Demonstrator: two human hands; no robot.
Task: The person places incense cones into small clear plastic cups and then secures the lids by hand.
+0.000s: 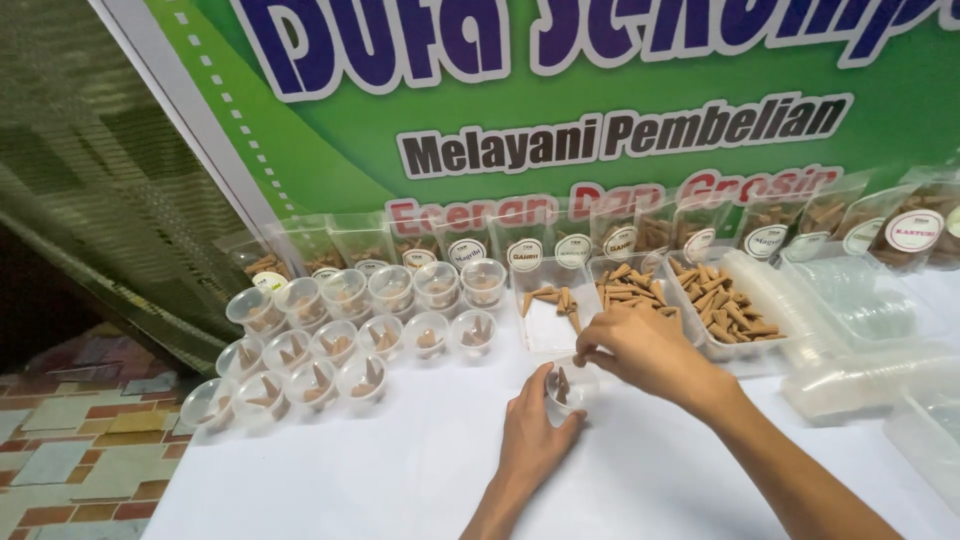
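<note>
My left hand [535,430] grips a small clear plastic cup [570,385] on the white table, with a couple of brown cones standing in it. My right hand [640,345] hovers just above and to the right of the cup, fingers pinched together at its rim; whether a cone is between them I cannot tell. Right behind my right hand sit clear trays of loose brown cones [628,288], with another tray [725,305] to the right and a nearly empty one [552,310] to the left.
Several filled clear cups [340,345] stand in rows at the left. Labelled bags of cones [620,240] lean against a green banner at the back. Stacked clear lids and boxes [860,330] lie at the right. The table edge drops to a tiled floor [80,430] at the left.
</note>
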